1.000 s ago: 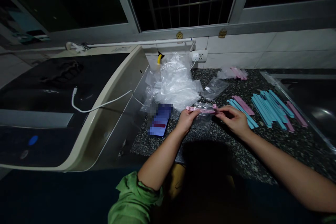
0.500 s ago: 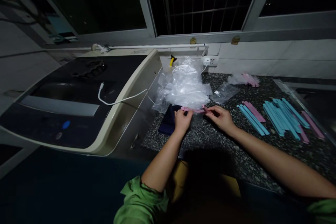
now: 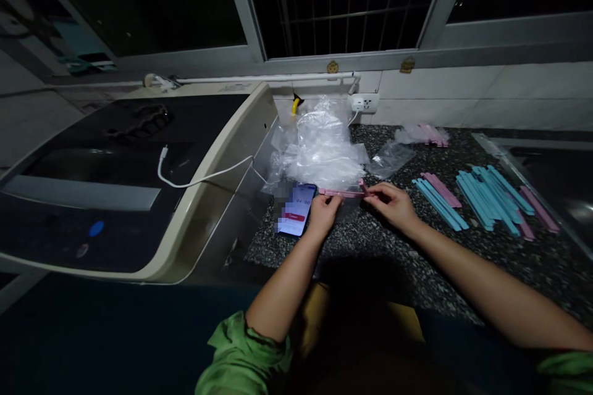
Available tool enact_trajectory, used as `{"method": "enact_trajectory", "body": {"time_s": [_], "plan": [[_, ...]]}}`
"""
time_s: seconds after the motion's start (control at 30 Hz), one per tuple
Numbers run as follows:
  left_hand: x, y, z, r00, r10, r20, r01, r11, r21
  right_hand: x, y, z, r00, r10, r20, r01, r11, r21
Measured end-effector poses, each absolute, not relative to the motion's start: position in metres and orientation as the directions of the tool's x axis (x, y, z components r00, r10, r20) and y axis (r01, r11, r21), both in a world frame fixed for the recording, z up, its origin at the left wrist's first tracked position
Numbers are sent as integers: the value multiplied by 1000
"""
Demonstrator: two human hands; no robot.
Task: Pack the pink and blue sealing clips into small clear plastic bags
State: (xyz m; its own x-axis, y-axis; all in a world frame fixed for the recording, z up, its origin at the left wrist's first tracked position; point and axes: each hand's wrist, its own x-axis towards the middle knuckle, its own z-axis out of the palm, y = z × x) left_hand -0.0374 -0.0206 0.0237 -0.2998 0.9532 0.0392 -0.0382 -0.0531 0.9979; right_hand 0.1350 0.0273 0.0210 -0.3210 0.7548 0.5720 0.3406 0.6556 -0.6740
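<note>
Between my hands is a slim pink bag clip [image 3: 345,193], held level over the counter. My left hand [image 3: 324,213] pinches its left part with thumb and fingers. At the right end, where a short pink piece stands up at an angle, my right hand [image 3: 391,203] grips it with the fingertips. A phone [image 3: 296,213] with a lit screen lies just left of my left hand, partly blurred out. Behind the clip rises a pile of clear plastic bags [image 3: 324,148].
Several blue clips [image 3: 486,197] and pink clips [image 3: 442,190] lie on the speckled counter [image 3: 370,271] at right. Farther back sit bagged pink clips [image 3: 433,134]. A washing machine [image 3: 185,210] with a white cable [image 3: 204,184] stands left. A wall socket [image 3: 364,103] is behind.
The phone's screen has gone from dark to lit. The view has shifted slightly. Both hands keep their hold on the pink clip, whose right-end piece stands a little more upright.
</note>
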Motion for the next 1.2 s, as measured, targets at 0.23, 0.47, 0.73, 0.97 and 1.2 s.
{"method": "enact_trajectory", "body": {"time_s": [0.23,0.47,0.73,0.97,1.2], "plan": [[-39,-19,21,-267,964,14,-33,-24,999,134,23,21,-310,780,544,324,625,-710],[-38,-19,18,-236,972,6,-94,-29,995,135,22,20,-297,731,614,354,682,-640],[-38,-16,12,-218,976,13,-72,-29,997,137,23,17,-324,686,651,384,725,-572],[-38,-18,18,-220,976,0,-68,-16,998,137,23,16,-357,619,699,363,782,-507],[-37,-19,20,-217,976,-21,-42,12,999,139,25,13,-406,609,681,407,788,-463]]}}
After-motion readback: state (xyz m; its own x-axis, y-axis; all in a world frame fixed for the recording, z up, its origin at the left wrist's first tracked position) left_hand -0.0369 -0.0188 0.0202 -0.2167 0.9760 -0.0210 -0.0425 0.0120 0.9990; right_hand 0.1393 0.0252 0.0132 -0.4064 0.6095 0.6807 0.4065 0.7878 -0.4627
